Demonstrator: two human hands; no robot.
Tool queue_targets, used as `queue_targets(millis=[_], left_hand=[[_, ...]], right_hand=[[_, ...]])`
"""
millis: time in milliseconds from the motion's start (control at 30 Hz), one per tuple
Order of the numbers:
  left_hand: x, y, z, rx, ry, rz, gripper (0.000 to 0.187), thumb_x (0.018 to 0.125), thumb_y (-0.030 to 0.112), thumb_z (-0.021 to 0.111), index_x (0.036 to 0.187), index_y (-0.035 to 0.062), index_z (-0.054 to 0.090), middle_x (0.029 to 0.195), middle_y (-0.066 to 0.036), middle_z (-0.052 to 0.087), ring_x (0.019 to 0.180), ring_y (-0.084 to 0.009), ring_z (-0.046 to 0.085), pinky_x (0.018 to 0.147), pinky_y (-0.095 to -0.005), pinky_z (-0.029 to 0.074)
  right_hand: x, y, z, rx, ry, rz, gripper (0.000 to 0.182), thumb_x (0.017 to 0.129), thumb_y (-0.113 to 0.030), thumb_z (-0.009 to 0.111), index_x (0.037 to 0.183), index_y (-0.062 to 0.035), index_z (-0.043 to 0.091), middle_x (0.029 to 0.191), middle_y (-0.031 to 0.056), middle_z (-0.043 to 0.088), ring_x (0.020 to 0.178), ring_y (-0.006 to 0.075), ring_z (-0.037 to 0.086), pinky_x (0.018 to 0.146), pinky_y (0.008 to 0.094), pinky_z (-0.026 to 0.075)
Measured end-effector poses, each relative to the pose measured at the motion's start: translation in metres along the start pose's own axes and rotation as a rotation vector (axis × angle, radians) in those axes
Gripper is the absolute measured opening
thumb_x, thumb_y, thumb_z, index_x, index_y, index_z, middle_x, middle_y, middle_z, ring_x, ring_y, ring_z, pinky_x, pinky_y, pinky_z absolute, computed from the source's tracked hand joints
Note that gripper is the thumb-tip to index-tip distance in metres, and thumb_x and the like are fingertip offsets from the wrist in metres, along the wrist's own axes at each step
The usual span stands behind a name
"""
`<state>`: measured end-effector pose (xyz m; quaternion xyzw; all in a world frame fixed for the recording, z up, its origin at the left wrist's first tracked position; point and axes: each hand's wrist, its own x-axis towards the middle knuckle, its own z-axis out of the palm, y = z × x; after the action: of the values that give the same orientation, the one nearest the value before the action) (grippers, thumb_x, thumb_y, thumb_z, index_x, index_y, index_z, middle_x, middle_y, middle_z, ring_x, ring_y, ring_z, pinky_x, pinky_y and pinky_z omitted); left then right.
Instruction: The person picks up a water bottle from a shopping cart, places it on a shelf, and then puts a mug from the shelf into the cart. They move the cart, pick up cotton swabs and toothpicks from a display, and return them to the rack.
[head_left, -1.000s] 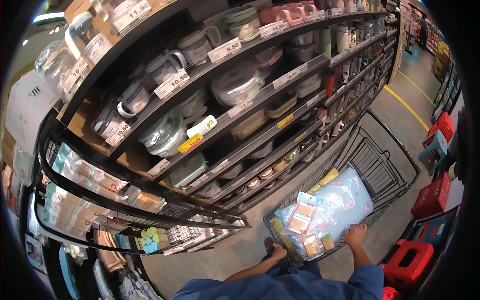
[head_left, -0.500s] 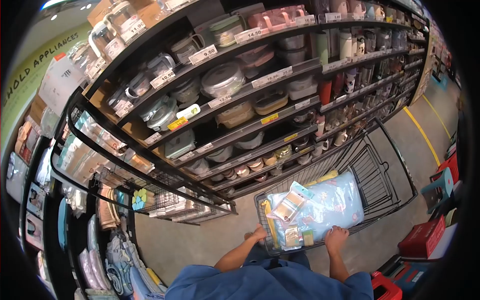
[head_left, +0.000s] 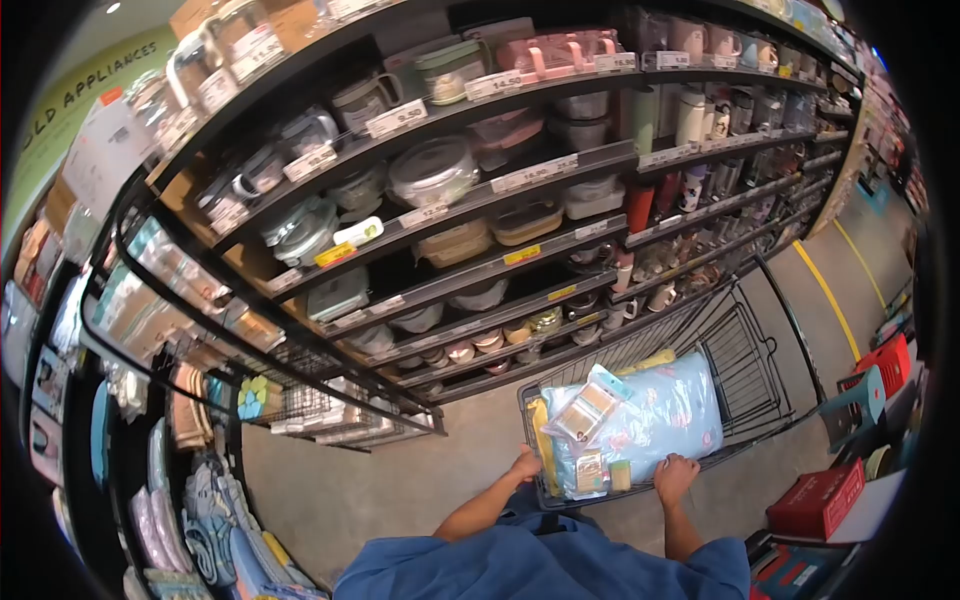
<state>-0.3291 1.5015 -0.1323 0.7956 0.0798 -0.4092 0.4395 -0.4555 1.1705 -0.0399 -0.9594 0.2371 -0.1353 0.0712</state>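
Note:
A black wire shopping cart (head_left: 752,350) stands in front of me. My left hand (head_left: 524,463) is closed on the edge at its left end, the fingers partly hidden. On its near rim rests my right hand (head_left: 677,477), fingers curled over the bar. Inside the cart lies a large light-blue bundle (head_left: 675,410) in clear plastic. A clear packet with tan contents (head_left: 584,408) lies on top of it. Two small packets, one tan (head_left: 590,472) and one greenish (head_left: 620,475), sit at the near side. Something yellow (head_left: 541,440) shows at the left end.
Shelves (head_left: 505,260) of food containers, mugs and bottles with price tags run along the far side. A wire rack (head_left: 385,425) stands to the left, with folded textiles (head_left: 210,520) nearer me. At right are a red box (head_left: 815,500) and a teal item (head_left: 850,405).
The view has shifted slightly; the shelves and side racks appear further left. Both hands stay on the cart, and its contents lie as before.

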Motion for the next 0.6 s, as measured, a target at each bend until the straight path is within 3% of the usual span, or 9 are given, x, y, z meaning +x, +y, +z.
queue_targets(millis=[67,133,167,267,400,433,467,533,600], left_hand=[[0.009,0.002,0.005,0.014,0.001,0.011,0.063,0.082,0.009,0.045,0.126,-0.0146,0.007,0.073,-0.019,0.057,0.048,-0.0235,0.057,0.033,-0.0326,0.041],[0.023,0.007,0.004,0.133,-0.105,-0.044,0.065,0.084,0.033,0.05,0.125,-0.0157,0.034,0.101,-0.028,0.059,0.087,-0.028,0.064,0.053,-0.0383,0.052],[0.024,0.017,0.001,0.145,-0.113,-0.032,0.065,0.084,0.033,0.05,0.125,-0.0157,0.034,0.101,-0.028,0.059,0.087,-0.028,0.064,0.053,-0.0383,0.052],[0.019,0.044,-0.001,0.121,-0.117,-0.134,0.078,0.085,0.035,0.05,0.127,-0.0236,0.022,0.111,-0.036,0.054,0.099,-0.0334,0.062,0.068,-0.0402,0.053],[0.043,0.042,0.006,0.245,0.026,0.054,0.093,0.083,0.034,0.053,0.134,-0.0212,-0.003,0.123,-0.038,0.046,0.117,-0.0398,0.051,0.098,-0.0374,0.041],[0.102,-0.016,0.024,0.267,0.001,0.025,0.093,0.083,0.034,0.053,0.134,-0.0212,-0.003,0.123,-0.038,0.046,0.117,-0.0398,0.051,0.098,-0.0374,0.041],[0.15,-0.054,0.023,0.656,-0.039,0.347,0.086,0.082,0.032,0.055,0.133,-0.0197,0.008,0.119,-0.036,0.051,0.114,-0.0397,0.053,0.094,-0.0391,0.043],[0.145,-0.04,0.031,0.075,0.208,0.078,0.032,0.083,0.019,0.049,0.1,-0.0077,0.052,0.074,-0.021,0.063,0.067,-0.0289,0.065,0.059,-0.0425,0.053],[0.108,0.014,0.015,0.248,0.164,-0.011,0.033,0.083,0.015,0.044,0.105,-0.008,0.05,0.073,-0.019,0.063,0.056,-0.027,0.063,0.051,-0.0399,0.052]], right_hand=[[0.004,0.009,0.01,-0.03,-0.03,0.033,0.016,0.071,-0.018,0.062,0.076,-0.0026,0.066,0.076,0.0146,0.064,0.077,0.0306,0.058,0.087,0.0409,0.036],[0.017,0.015,0.01,-0.059,-0.044,0.065,0.019,0.071,-0.019,0.061,0.077,-0.0015,0.067,0.077,0.0154,0.065,0.075,0.0306,0.059,0.086,0.0403,0.036],[0.02,0.017,0.01,-0.081,-0.078,0.067,0.019,0.071,-0.02,0.061,0.077,-0.0019,0.067,0.076,0.0152,0.065,0.075,0.0306,0.06,0.086,0.0406,0.036],[0.037,0.015,0.009,-0.128,-0.099,0.041,0.02,0.072,-0.022,0.06,0.076,-0.0031,0.067,0.075,0.0148,0.065,0.074,0.0302,0.06,0.086,0.0413,0.036],[0.047,0.028,0.022,-0.163,-0.115,-0.022,0.02,0.076,-0.024,0.059,0.074,-0.0055,0.066,0.074,0.0137,0.065,0.074,0.0294,0.06,0.086,0.0428,0.036],[0.052,0.029,0.022,-0.176,-0.103,-0.023,0.02,0.076,-0.025,0.059,0.074,-0.0059,0.066,0.074,0.0135,0.065,0.075,0.0293,0.06,0.085,0.0432,0.036],[0.057,0.028,0.019,-0.152,-0.118,-0.007,0.02,0.076,-0.024,0.058,0.074,-0.0058,0.066,0.075,0.0135,0.065,0.075,0.0295,0.06,0.084,0.0437,0.036],[0.069,0.026,0.017,-0.101,-0.125,0.015,0.019,0.075,-0.024,0.058,0.074,-0.0058,0.065,0.076,0.0132,0.065,0.076,0.0292,0.06,0.082,0.0441,0.036],[0.079,0.03,0.021,-0.051,-0.096,0.022,0.018,0.074,-0.023,0.059,0.074,-0.006,0.065,0.076,0.0121,0.065,0.078,0.0284,0.06,0.082,0.0438,0.036]])
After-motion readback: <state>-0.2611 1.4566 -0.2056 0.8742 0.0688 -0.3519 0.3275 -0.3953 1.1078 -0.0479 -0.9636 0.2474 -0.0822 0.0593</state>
